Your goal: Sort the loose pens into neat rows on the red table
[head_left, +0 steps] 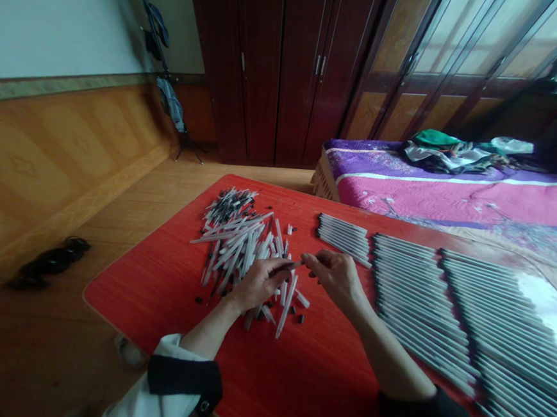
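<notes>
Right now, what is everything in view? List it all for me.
table: one, red, foreground
loose pen parts: a heap, white and black, table's left
black caps: several, small, by the heap
laid-out pens: many, grey-white, rows on table's right
bed: one, purple-pink cover, behind table
clothes: a pile, green and patterned, on bed
wardrobe: one, dark brown, far wall
shoes: count unclear, dark, floor at left
pen: one, dark, between both hands
left hand, right hand: over the table, pinching the pen

No readable text, label or number shows anywhere.
</notes>
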Available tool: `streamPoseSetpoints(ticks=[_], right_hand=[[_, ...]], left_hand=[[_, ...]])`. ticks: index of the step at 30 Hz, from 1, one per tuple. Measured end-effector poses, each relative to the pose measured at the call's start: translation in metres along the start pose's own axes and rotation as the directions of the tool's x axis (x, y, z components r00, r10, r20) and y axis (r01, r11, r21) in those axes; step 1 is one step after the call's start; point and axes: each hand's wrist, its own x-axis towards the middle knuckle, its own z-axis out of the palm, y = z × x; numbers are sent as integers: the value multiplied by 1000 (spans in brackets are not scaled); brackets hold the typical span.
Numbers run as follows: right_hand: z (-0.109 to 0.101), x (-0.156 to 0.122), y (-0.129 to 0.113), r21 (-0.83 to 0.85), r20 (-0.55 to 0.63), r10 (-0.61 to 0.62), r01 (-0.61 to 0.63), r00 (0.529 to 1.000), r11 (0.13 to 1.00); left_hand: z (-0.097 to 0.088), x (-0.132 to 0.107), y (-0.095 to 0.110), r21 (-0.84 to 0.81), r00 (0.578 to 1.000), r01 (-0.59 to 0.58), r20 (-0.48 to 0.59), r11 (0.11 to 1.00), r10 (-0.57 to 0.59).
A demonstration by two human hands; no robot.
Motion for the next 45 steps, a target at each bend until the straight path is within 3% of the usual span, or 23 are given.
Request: streamPoseSetpoints(ticks=[5,8,13,18,23,31,38,43,45], right_hand=[[2,-1,0,84,62,-71,65,996,994],[3,-1,-1,-24,-1,-36,36,999,999],[1,-1,-2,140,46,-41,34,998,990],[1,0,-2,40,-7,21,-21,1000,999],[3,0,-1,219,57,18,-30,998,975],[2,0,2,159,58,67,-76,996,984],[6,-2,2,211,48,194,-200,980,957],[3,-1,-1,221,70,108,-121,992,968],[0,-1,-1,83,123,49,-59,991,995]], left_hand=[[0,1,1,-7,1000,7,-13,1000,-7],[0,0,2,-3,1000,5,1,1000,-5],[-1,0,3,-33,1000,15,-3,999,-15],[0,0,4,-18,1000,15,13,1000,-15],[1,0,4,-37,1000,17,-2,999,-17],[1,-1,4,68,1000,-29,12,997,28],[3,-1,0,146,990,-128,-39,981,135],[2,-1,2,118,990,-60,-121,991,74],[0,0,3,60,982,-3,-188,998,14]])
